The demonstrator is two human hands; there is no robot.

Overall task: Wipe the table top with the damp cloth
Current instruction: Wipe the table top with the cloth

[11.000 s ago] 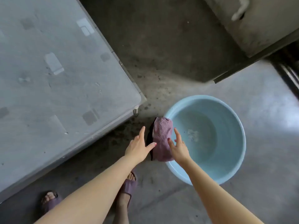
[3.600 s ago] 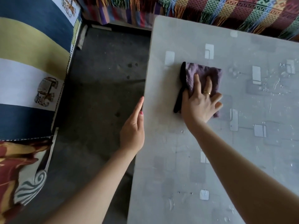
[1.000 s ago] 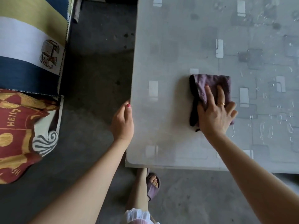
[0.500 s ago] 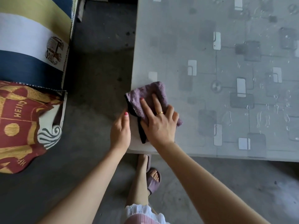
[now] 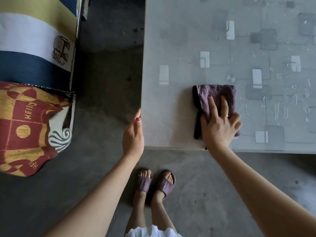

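Note:
A folded purple cloth lies flat on the grey patterned table top, near the table's front edge. My right hand presses down on the cloth with fingers spread, covering its near half. My left hand rests against the table's left edge close to the front left corner, fingers together and holding nothing. Water droplets and streaks glisten on the table to the right of the cloth.
A striped yellow, white and blue fabric-covered seat and a red and gold cushion stand to the left across a strip of concrete floor. My feet in purple sandals stand just before the table's front edge.
My right hand has slid the cloth from the table's front left corner to the right along the front edge. My left hand stays at the left edge.

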